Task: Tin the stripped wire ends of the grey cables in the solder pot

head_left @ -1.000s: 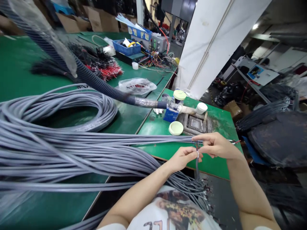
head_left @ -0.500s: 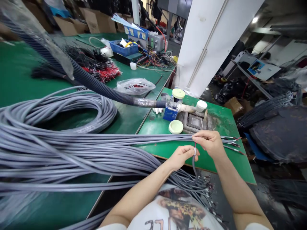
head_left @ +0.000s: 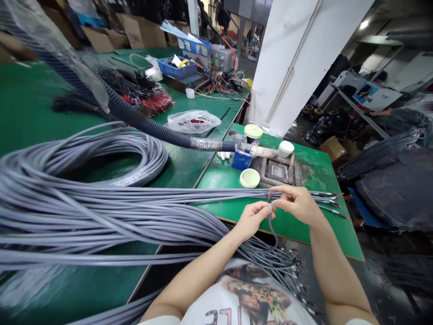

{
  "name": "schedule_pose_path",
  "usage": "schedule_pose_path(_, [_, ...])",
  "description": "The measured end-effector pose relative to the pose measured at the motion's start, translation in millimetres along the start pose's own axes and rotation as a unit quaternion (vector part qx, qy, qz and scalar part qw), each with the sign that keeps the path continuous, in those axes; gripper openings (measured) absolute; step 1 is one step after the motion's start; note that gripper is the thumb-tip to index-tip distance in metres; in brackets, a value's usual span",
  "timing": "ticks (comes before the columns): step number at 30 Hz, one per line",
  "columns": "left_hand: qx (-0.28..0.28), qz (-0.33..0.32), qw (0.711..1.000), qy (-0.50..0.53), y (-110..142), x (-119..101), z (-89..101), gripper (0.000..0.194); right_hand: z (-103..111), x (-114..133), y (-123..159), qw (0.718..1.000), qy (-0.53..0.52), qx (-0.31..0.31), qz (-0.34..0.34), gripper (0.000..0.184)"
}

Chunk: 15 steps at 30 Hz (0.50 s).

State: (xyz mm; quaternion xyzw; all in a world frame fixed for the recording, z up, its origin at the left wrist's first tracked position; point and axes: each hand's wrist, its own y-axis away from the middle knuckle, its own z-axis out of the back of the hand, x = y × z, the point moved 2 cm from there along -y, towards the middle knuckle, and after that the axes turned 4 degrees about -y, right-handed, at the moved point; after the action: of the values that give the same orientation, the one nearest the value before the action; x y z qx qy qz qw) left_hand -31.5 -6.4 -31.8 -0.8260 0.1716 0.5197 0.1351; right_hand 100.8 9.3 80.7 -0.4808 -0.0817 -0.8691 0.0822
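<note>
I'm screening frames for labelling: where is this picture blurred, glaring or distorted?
In the head view, the corrugated hose blurs toward the upper-left corner; ceiling lamp glares upper right; white pillar slants, perhaps from camera tilt; left hand and right hand fairly sharp, wire ends too fine to count.

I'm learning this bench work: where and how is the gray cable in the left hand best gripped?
Likely a thumb-and-finger pinch on the gray cable just below the left hand, coming from the right. There its single round body curves down in plain view, whereas the thin wires fan out above.
</note>
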Motion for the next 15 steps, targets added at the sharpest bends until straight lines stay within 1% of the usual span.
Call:
schedule_pose_path(2, [0.025, -0.014, 0.999, -0.017, 1, -1, -3.5, 0.036, -6, -1, -2, 0.999, -0.024, 0.036, -0.014, 0.032])
schedule_pose_path(4, [0.043, -0.023, 0.998, -0.031, 2, 0, -6.1, 0.035, -10, 0, -6, 0.996, -0.053, 0.068, -0.020, 0.026])
schedule_pose_path(6, [0.038, -0.034, 0.997, -0.064, 2, -1, -6.0, 0.033, -12, -2, -8, 0.995, -0.072, 0.069, -0.013, 0.023])
schedule_pose_path(8, [0.012, -0.059, 0.990, -0.130, 2, -3, -3.5, 0.029, -16, -6, -10, 0.996, -0.086, 0.034, 0.000, 0.023])
schedule_pose_path(11, [-0.039, -0.112, 0.962, -0.244, 4, -5, 0.0, 0.022, -23, -17, -14, 0.989, -0.145, -0.024, -0.004, 0.019])
schedule_pose_path(13, [-0.045, -0.128, 0.950, -0.280, 8, -1, -0.3, 0.019, -21, -23, -19, 0.972, -0.225, -0.067, -0.005, 0.017])
schedule_pose_path(15, [-0.030, -0.116, 0.955, -0.270, 12, 7, -1.4, 0.019, -10, -25, -23, 0.944, -0.302, -0.130, 0.023, 0.014])
